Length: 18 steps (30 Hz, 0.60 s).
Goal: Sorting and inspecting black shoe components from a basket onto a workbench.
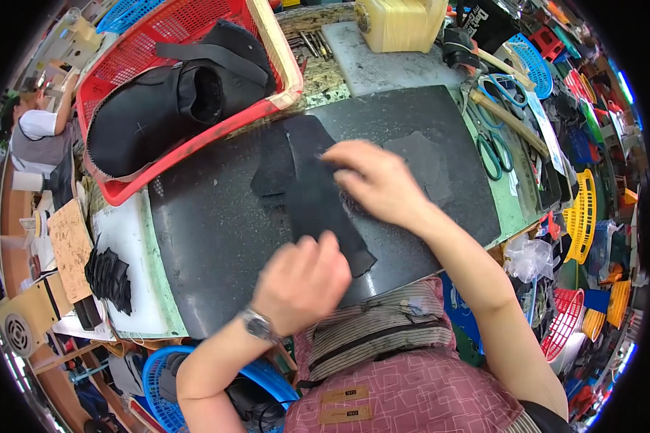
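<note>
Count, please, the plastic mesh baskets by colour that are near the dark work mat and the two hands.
Red plastic mesh basket holding black pieces, above the left hand: 1
Blue plastic mesh basket below the dark work mat: 1
Yellow plastic mesh basket, to the right of the right hand: 1
Total: 3

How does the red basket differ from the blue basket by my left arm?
The red basket sits up on the bench, tilted, holding black pieces; the blue basket sits below the bench edge, partly hidden by the left forearm. Red basket looks rectangular with a cream rim; blue basket looks rounded. Both are open plastic mesh.
</note>
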{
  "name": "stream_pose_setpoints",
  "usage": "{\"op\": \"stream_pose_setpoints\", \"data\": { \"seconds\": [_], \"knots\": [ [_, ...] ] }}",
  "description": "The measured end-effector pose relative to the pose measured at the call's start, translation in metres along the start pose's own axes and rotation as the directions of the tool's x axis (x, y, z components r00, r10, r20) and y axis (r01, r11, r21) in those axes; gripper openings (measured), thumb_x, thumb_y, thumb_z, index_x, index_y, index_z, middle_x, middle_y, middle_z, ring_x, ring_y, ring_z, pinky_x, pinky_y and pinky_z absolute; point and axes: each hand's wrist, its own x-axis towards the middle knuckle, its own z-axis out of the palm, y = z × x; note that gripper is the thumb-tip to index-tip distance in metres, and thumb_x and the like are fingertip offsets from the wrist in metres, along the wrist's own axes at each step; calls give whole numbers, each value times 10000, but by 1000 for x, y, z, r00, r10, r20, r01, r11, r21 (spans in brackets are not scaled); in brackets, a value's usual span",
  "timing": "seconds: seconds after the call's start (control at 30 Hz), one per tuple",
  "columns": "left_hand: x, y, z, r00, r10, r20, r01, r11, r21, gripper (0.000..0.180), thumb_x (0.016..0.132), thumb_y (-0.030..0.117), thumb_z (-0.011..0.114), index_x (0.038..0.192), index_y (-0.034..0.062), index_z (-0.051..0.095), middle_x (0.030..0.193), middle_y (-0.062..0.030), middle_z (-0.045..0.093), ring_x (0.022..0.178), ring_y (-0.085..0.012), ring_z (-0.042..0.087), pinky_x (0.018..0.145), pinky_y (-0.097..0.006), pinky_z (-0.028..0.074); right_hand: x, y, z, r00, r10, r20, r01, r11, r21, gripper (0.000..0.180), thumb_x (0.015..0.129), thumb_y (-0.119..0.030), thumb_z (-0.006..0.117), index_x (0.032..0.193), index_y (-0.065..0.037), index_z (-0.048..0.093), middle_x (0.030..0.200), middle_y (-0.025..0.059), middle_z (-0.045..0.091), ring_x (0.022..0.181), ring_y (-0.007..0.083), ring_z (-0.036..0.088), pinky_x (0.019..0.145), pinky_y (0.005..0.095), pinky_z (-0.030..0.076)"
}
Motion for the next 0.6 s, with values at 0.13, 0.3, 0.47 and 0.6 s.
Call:
{"op": "stream_pose_setpoints", "data": {
  "seconds": [0.13,0.3,0.47,0.6],
  "knots": [
    [-34,25,40,998,0,61,11,985,-174,237,736,170,678,888,17,582,1022,-169,603,823,-280,594,656,-339,510,-22,19,-70,961,187,-204,-266,829,-492,276,773,-220,690,991,-63,622,923,103,640,857,273,625,761,371,500],
    [37,9,30,952,-213,-218,92,882,-463,361,665,150,769,958,20,602,1004,-144,605,855,-321,604,713,-370,521,-49,47,-106,813,524,-255,-571,632,-523,375,725,-273,754,991,-44,623,829,75,623,762,228,612,685,336,478],
    [133,-14,96,965,-186,-184,82,883,-462,350,726,141,716,1048,63,601,1121,-124,571,1046,-302,546,870,-378,481,-50,55,-99,756,640,-140,-628,769,124,182,780,-130,713,887,-15,622,701,-19,545,642,64,467,573,226,377],
    [150,-22,99,999,-46,-22,26,830,-556,473,691,182,757,1136,125,608,1207,-119,544,1115,-293,523,920,-370,461,-52,43,-99,702,712,-2,-570,563,598,84,878,-117,630,924,-49,612,771,-21,595,695,53,538,609,210,431]
  ]
}}
